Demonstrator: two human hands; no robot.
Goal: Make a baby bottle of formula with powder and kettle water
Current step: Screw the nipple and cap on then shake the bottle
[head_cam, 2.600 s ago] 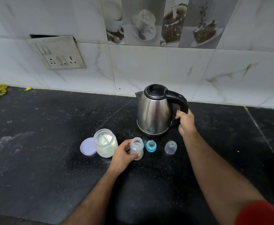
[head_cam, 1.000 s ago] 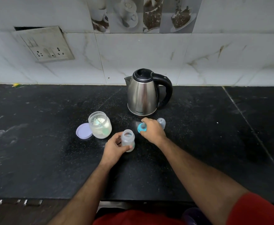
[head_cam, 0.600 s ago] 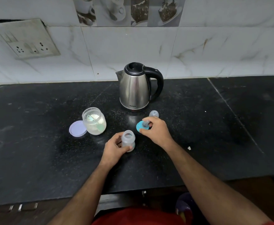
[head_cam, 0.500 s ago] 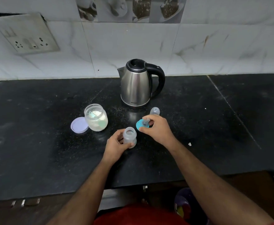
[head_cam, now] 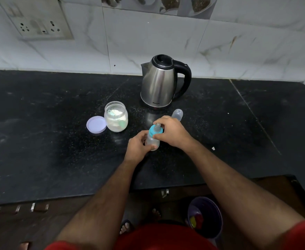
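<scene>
On the counter (head_cam: 39, 141), left hand (head_cam: 137, 147) grips cloudy bottle (head_cam: 152, 140); right hand (head_cam: 171, 131) clasps its teal nipple collar (head_cam: 154, 131).

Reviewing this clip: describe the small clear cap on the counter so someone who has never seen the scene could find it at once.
Start at the steel kettle standing on the black counter near the wall. Just in front of its base, toward its handle side, a small clear dome-shaped cap stands by itself, right behind the right hand. Unlike the flat lilac lid beside the powder jar, it is transparent and tall-sided.
</scene>
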